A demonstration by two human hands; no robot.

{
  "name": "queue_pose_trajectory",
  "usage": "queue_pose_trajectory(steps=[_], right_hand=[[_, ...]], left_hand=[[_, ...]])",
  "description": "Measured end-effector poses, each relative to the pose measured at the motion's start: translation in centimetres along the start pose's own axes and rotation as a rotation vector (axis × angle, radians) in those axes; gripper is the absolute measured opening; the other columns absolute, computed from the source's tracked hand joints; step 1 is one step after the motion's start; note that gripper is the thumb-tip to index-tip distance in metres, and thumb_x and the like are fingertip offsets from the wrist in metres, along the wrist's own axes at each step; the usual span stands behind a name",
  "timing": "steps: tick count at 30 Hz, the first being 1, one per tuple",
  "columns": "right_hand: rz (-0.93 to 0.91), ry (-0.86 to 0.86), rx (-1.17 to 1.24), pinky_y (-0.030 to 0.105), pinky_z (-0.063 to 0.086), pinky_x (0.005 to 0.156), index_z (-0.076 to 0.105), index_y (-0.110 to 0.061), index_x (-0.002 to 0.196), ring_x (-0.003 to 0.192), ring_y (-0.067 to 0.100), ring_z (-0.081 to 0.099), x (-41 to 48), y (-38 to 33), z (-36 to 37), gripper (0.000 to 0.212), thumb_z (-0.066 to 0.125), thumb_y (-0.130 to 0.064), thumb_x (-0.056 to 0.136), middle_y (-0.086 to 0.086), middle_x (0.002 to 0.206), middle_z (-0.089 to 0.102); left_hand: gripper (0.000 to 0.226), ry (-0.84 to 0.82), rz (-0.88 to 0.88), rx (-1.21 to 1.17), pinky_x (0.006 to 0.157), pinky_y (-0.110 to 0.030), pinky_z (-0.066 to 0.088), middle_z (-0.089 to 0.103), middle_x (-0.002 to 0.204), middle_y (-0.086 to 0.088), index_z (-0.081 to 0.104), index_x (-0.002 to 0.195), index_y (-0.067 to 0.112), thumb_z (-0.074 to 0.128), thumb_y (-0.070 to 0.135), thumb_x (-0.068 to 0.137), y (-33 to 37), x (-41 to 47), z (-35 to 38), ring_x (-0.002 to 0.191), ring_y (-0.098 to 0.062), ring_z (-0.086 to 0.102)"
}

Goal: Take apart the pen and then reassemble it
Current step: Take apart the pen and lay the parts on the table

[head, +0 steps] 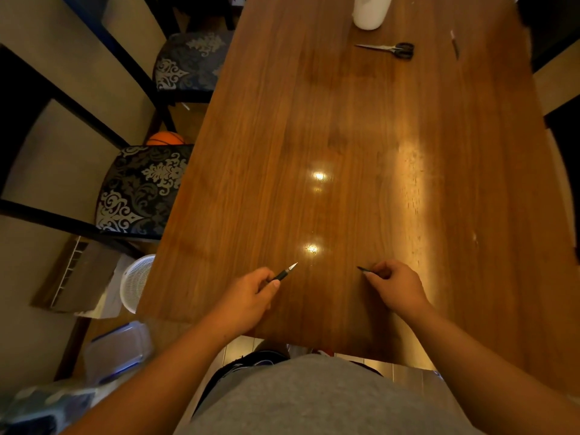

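Observation:
My left hand (251, 290) grips the front part of a dark pen (286, 272), whose silver tip points up and to the right, just above the wooden table (314, 136). My right hand (394, 285) is closed on a thin dark pen piece (364, 269); only its pointed end shows past my fingers, aimed left. The two hands are apart, near the table's front edge. The rest of each piece is hidden inside my fists.
Scissors (390, 49) with black handles lie at the far end, beside a white container (369, 11) and a thin dark stick (455, 45). Two patterned chairs (141, 189) stand along the left edge, with a white basket (138, 282) on the floor.

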State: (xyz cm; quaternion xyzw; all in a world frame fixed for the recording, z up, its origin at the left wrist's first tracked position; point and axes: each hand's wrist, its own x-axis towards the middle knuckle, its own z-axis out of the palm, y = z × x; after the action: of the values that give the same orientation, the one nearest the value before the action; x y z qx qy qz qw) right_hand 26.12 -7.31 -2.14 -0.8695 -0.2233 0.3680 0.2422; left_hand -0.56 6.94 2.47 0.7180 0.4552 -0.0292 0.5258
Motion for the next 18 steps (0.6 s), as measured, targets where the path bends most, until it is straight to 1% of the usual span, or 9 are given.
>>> queue_pose_trajectory(steps=[2,4,6,8,9,11,14,16,18], right_hand=[[0.001,0.003,0.007,0.028,0.048,0.053,0.063,-0.031,0.084,0.07,0.011,0.062,-0.1,0.1,-0.2,0.01,0.071,-0.036,0.082,-0.008,0.08,0.065],[0.016,0.005,0.012,0.027,0.047,0.053,0.064,-0.029,0.09,0.072,0.011,0.062,-0.4,0.1,-0.4,0.013,0.071,-0.037,0.082,-0.008,0.083,0.065],[0.02,0.004,0.023,0.027,0.047,0.053,0.062,-0.031,0.089,0.074,0.011,0.062,-1.1,-0.1,-0.7,0.012,0.07,-0.037,0.083,-0.009,0.084,0.064],[0.008,-0.012,0.078,0.023,0.045,0.051,0.062,-0.034,0.083,0.071,0.009,0.063,-2.3,-0.8,-0.9,0.008,0.07,-0.038,0.084,-0.01,0.082,0.065],[-0.003,-0.039,0.133,0.018,0.045,0.049,0.064,-0.034,0.081,0.068,0.009,0.065,-3.0,-1.4,-0.8,0.007,0.069,-0.038,0.084,-0.009,0.079,0.067],[-0.034,-0.137,0.275,0.011,0.046,0.047,0.069,-0.032,0.082,0.065,0.004,0.068,-4.6,-3.2,-0.6,0.004,0.069,-0.034,0.086,-0.006,0.074,0.071],[-0.083,-0.257,0.497,0.016,0.051,0.052,0.072,-0.025,0.088,0.063,0.009,0.069,-6.7,-6.2,-0.2,0.004,0.069,-0.026,0.086,-0.003,0.075,0.075],[-0.098,-0.262,0.61,0.02,0.053,0.054,0.072,-0.019,0.092,0.064,0.012,0.069,-7.5,-8.0,-0.3,0.007,0.067,-0.023,0.088,0.001,0.075,0.075],[-0.097,-0.236,0.696,0.02,0.053,0.053,0.072,-0.015,0.091,0.061,0.013,0.067,-7.9,-9.3,-0.7,0.009,0.065,-0.019,0.089,0.004,0.073,0.073]], left_hand=[[0.017,-0.01,-0.009,-0.006,0.043,-0.019,0.035,0.06,0.061,0.001,0.059,0.083,0.026,0.051,0.029,0.098,0.1,0.3,0.0,0.042,0.0,0.046],[0.017,-0.015,-0.009,-0.027,0.045,-0.025,0.036,0.061,0.06,0.001,0.059,0.083,0.028,0.051,0.029,0.098,0.2,0.6,0.0,0.044,-0.003,0.045],[0.017,-0.014,-0.003,-0.038,0.048,-0.028,0.036,0.061,0.059,0.003,0.059,0.082,0.03,0.051,0.029,0.097,0.4,0.9,0.1,0.048,-0.009,0.046],[0.018,-0.021,0.015,-0.048,0.046,-0.027,0.036,0.062,0.059,0.006,0.059,0.08,0.033,0.052,0.029,0.097,0.9,1.0,0.4,0.046,-0.005,0.046],[0.019,-0.029,0.03,-0.052,0.045,-0.025,0.036,0.063,0.059,0.009,0.058,0.08,0.035,0.052,0.03,0.097,1.2,1.0,0.6,0.045,-0.002,0.045],[0.019,-0.038,0.065,-0.059,0.045,-0.023,0.036,0.064,0.061,0.012,0.058,0.079,0.038,0.052,0.031,0.096,2.2,0.9,0.9,0.045,0.0,0.045],[0.016,-0.011,0.133,-0.043,0.05,-0.024,0.039,0.066,0.063,0.007,0.056,0.08,0.036,0.054,0.033,0.095,3.8,0.8,1.3,0.048,0.001,0.05],[0.011,0.005,0.179,-0.033,0.052,-0.024,0.041,0.067,0.065,0.007,0.055,0.083,0.034,0.055,0.033,0.094,4.9,0.6,1.5,0.052,0.0,0.055],[0.009,-0.002,0.205,-0.019,0.053,-0.024,0.044,0.068,0.069,0.007,0.054,0.085,0.033,0.055,0.034,0.094,5.8,0.3,1.5,0.056,-0.003,0.059]])
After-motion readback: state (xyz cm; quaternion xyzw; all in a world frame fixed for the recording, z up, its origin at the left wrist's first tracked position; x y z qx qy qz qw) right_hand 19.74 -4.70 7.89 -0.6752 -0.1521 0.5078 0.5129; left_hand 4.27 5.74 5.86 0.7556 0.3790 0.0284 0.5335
